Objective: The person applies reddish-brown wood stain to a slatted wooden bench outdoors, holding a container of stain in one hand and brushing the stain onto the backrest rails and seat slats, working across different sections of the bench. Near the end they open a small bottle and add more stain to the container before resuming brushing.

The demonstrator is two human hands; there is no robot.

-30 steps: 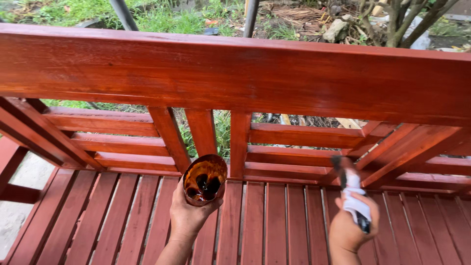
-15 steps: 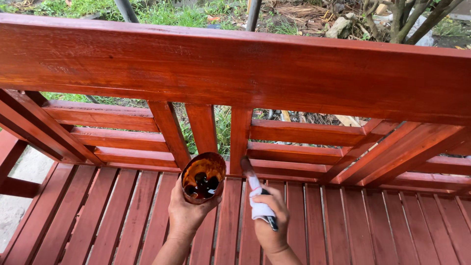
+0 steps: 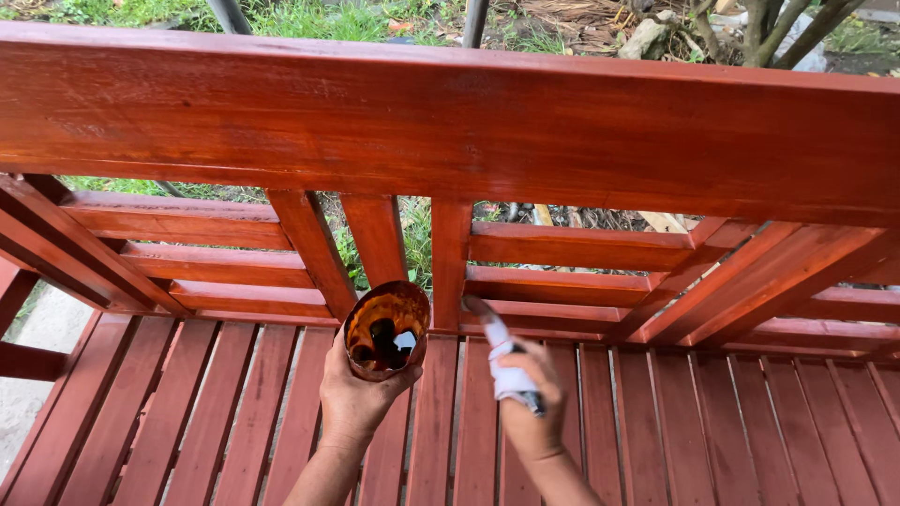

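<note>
- Since a second ago the right hand has come in from the far right to just beside the left hand; the cup has hardly moved.
- The left hand is closed around a stain-coated cup — dark liquid inside, its mouth tilted toward the camera.
- The right hand grips a brush by its white-wrapped handle.
- The brush's long axis runs up and to the left, away from the right hand — bristle tip touching the base of a red-brown upright slat of the bench.
</note>
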